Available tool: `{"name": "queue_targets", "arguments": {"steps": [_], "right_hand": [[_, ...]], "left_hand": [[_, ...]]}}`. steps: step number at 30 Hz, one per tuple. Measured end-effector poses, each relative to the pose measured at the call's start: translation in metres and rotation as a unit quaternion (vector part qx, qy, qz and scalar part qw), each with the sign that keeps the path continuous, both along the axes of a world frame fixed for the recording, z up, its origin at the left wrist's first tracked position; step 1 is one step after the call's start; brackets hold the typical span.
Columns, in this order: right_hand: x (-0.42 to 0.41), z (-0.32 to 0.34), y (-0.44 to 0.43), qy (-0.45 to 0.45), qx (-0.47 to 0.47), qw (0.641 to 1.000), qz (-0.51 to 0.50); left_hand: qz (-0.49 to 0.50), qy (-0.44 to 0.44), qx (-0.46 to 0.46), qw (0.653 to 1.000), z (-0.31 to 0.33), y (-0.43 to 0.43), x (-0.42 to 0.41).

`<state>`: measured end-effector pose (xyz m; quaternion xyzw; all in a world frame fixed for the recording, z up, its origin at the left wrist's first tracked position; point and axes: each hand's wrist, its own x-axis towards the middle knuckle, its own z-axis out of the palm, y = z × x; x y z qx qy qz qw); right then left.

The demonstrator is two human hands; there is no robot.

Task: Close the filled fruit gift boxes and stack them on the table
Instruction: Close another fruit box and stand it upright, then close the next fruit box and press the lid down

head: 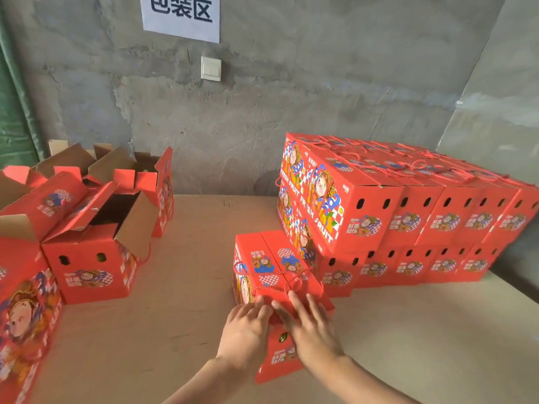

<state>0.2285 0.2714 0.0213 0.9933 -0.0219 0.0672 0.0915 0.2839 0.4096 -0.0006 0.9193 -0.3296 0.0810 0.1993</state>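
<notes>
A closed red fruit gift box with a red cord handle lies on the table, just in front of the stack. My left hand and my right hand both rest on its near top edge, fingers straight, pressing on the lid. To the right rises a stack of closed red boxes, two layers high, against the wall. On the left stand several open boxes with their flaps up.
A grey concrete wall with a white paper sign and a light switch runs behind the table. A green curtain hangs at far left. Bare tabletop lies between the open boxes and the closed box.
</notes>
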Motion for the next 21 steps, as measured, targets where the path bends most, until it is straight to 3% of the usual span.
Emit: {"name": "queue_targets", "arguments": {"steps": [3,7,9,10,14,18,21], "right_hand": [[0.038,0.013,0.001,0.052,-0.002,0.999,-0.016],[0.097,0.002,-0.016,0.004,0.013,0.999,-0.029],[0.134,-0.005,-0.028,0.026,0.065,0.997,-0.033],[0.154,-0.001,-0.036,0.033,0.049,0.998,-0.031],[0.225,0.002,-0.069,-0.071,0.055,0.995,-0.053],[0.248,-0.029,-0.067,-0.105,0.029,0.994,0.014],[0.264,-0.048,-0.068,-0.068,0.042,0.997,0.014]], "left_hand": [[0.032,0.016,0.031,0.999,-0.007,-0.015,0.039],[0.052,0.018,0.044,0.998,-0.007,-0.034,0.100],[0.066,0.010,0.069,0.995,-0.008,-0.045,0.134],[0.076,0.009,0.080,0.994,-0.006,-0.054,0.152],[0.111,0.035,0.122,0.986,0.014,-0.089,0.213],[0.043,0.019,0.200,0.979,0.005,-0.094,0.241],[0.036,0.050,0.229,0.971,0.000,-0.098,0.262]]}}
